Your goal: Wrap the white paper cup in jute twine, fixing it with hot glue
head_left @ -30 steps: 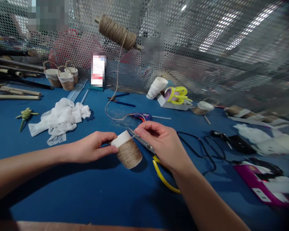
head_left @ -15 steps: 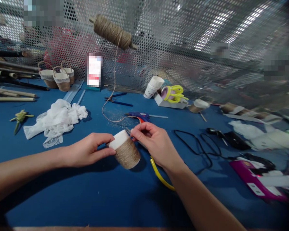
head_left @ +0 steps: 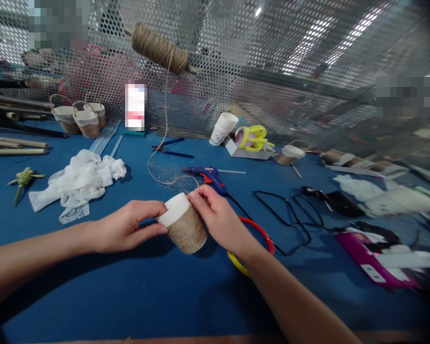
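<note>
My left hand (head_left: pixel 129 225) grips a white paper cup (head_left: pixel 172 210) by its rim, thumb outside and fingers partly hidden at the opening. Brown twine (head_left: pixel 187 232) is wound round the cup's side, which tilts with its mouth up and to the left. At the rim's right side, my right hand (head_left: pixel 215 210) pinches the loose twine strand (head_left: pixel 166 110) that runs down from a hanging spool (head_left: pixel 159 48). Under my right wrist are scissors with a red handle (head_left: pixel 261 229) and a yellow handle (head_left: pixel 238 264), their blades mostly hidden. A blue glue gun (head_left: pixel 206 174) lies just beyond.
White lace (head_left: pixel 80 179) lies heaped at left, near several small baskets (head_left: pixel 87 124) and a phone (head_left: pixel 135 107). Pliers (head_left: pixel 174 149) rest behind the glue gun. Stacked paper cups (head_left: pixel 224 128) stand at the back. A black cable (head_left: pixel 290 210) and a purple power strip (head_left: pixel 372 265) are at right.
My right hand has moved slightly left and closer to the cup's rim, uncovering the red scissors handle and more of the glue gun. The left hand still grips the cup.
</note>
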Demonstrator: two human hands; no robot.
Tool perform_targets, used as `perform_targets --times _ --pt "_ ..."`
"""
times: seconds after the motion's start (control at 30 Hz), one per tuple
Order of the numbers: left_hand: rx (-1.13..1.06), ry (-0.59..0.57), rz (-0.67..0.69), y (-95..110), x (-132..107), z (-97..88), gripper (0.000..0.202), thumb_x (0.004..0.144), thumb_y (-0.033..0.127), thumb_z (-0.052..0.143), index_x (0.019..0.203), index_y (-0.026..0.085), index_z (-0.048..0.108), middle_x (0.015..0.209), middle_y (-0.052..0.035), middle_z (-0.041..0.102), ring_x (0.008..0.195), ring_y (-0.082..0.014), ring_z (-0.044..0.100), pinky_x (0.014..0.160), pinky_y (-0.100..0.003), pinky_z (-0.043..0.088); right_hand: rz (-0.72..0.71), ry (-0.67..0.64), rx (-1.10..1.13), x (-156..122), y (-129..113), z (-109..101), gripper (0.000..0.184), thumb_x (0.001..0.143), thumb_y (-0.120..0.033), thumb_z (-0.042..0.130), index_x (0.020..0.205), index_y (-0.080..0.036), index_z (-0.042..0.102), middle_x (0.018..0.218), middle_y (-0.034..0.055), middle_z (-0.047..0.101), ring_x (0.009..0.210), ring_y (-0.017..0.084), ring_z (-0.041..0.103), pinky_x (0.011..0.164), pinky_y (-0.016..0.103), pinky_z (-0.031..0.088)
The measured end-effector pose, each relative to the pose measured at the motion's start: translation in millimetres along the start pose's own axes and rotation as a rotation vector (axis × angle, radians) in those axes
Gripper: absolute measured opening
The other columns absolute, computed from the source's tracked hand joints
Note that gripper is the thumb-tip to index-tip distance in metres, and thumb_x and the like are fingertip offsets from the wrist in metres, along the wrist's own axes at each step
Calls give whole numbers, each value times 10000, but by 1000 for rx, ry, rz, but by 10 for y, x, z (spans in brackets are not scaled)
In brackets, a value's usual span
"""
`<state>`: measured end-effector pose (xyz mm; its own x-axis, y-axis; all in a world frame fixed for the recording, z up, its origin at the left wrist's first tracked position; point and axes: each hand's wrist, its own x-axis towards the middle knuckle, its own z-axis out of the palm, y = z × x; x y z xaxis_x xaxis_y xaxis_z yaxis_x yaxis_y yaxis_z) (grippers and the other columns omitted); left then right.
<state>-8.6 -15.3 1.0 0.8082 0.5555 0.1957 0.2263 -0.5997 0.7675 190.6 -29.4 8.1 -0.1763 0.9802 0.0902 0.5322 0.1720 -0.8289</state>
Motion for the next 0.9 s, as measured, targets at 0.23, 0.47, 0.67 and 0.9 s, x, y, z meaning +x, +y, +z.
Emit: perform_targets --times 0.23,0.47,0.67,0.9 --pt "26 28 -23 -25 19 7 147 845 216 405 853 114 510 831 -57 566 751 -136 520 692 -250 414 -18 44 -78 8 13 32 200 862 -333 358 723 -201 419 660 -12 464 598 121 434 548 263 348" --pt "-52 39 -87 -57 35 16 177 791 258 508 907 126 527 901 -54 592 839 -160 535 766 -284 417 -22 103 -133 37 29 46 204 856 -324 362 695 -206 405 625 -17 454 566 123 435 522 264 345" --pt "-153 96 -178 45 50 51 239 734 280 575 906 118 538 897 -45 596 855 -165 534 782 -289 413 -117 203 -266 -20 -3 146 182 859 -338 348 755 -205 414 707 23 502 625 143 469 573 285 379" --pt "-297 178 -326 153 142 127 181 714 259 566 800 102 537 723 -3 556 664 -121 496 600 -226 399 -326 295 -469 -52 -61 281 141 862 -278 317 751 -210 367 788 62 475 727 176 484 622 319 406"
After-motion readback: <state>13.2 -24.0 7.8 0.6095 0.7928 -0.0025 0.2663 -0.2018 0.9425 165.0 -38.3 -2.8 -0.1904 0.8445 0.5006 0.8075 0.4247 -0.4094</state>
